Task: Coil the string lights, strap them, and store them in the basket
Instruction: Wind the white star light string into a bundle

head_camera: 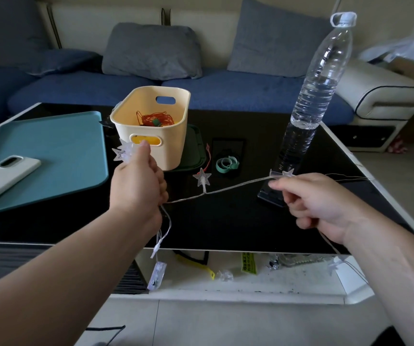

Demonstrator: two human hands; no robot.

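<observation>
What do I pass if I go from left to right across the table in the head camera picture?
You pass the white phone, then the cream plastic basket, the clear star-shaped light, the green coiled strap, and last the tall clear plastic water bottle.

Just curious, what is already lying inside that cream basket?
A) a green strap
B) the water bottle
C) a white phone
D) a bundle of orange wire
D: a bundle of orange wire lies in the basket; the phone rests on the teal tray, and the water bottle and green strap sit on the table.
</observation>
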